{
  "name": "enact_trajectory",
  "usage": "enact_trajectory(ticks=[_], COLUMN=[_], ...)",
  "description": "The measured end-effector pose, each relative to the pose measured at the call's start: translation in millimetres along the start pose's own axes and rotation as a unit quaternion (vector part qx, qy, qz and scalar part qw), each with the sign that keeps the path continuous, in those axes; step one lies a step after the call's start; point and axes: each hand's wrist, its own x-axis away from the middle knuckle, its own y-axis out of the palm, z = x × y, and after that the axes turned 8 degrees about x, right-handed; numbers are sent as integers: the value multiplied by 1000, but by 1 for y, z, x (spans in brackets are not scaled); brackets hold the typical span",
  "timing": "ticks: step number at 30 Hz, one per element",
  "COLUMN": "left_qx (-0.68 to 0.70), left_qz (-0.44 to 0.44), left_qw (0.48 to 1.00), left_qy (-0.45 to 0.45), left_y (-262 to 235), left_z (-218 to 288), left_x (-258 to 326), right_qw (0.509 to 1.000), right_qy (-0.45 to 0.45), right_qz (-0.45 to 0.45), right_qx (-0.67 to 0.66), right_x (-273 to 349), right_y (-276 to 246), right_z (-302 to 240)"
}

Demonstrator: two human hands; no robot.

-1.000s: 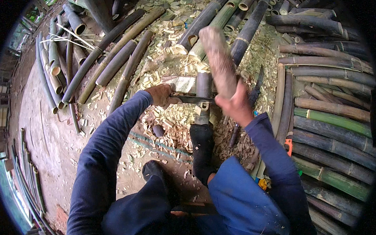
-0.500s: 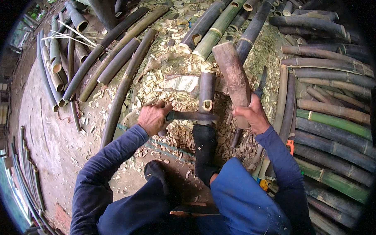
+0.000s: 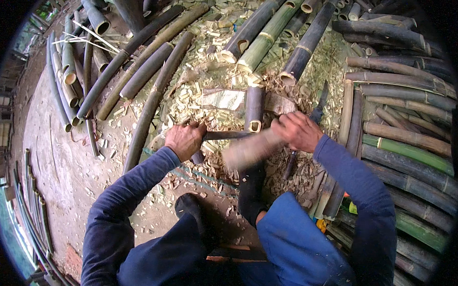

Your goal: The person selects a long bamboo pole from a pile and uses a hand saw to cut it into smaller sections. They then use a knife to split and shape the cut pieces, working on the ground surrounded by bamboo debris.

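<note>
My left hand [image 3: 185,139] is closed round the handle of a knife [image 3: 226,135], whose dark blade points right. The blade lies across the near end of a short dark bamboo piece [image 3: 255,106]; whether it touches the cut end I cannot tell. My right hand [image 3: 300,132] grips a thick wooden mallet [image 3: 249,151]. Smeared by motion, the mallet head is low and to the left, overlapping the blade's tip in view. Beneath it, my foot in a black sock [image 3: 252,190] is partly hidden. A pale wood block [image 3: 280,104] lies beside the bamboo piece.
Wood chips [image 3: 215,168] cover the ground around the work. Long bamboo poles [image 3: 265,38] lie ahead, others [image 3: 159,102] to the left. Stacked bamboo [image 3: 411,152] fills the right side. A second dark blade [image 3: 319,107] lies right of my right hand.
My right hand has swung the mallet from upright down and leftward, its head now near the knife blade. My left hand still holds the knife in about the same place.
</note>
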Motion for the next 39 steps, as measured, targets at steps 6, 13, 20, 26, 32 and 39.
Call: enact_trajectory(ticks=[6, 13, 20, 26, 32, 39], left_qx=[1, 2, 172, 331, 20, -10], left_qz=[37, 35, -20, 160, 20, -1], left_qw=[999, 999, 984, 928, 999, 1000], left_qy=[9, -11, 38, -57, 25, 6], left_y=[6, 18, 22, 6, 2, 16], left_z=[-1, -9, -45, -27, 20, 21], left_x=[3, 1, -39, -44, -16, -22], right_qw=[994, 998, 994, 999, 996, 999], right_qy=[-79, -64, 36, -3, 48, 30], right_qz=[67, 20, -97, -28, -30, 36], right_qx=[-42, -6, 32, -24, -71, -27], right_x=[-11, -20, -14, -5, 1, 17], right_y=[3, 3, 2, -18, -23, 12], right_z=[-7, -17, -27, -76, -72, -13])
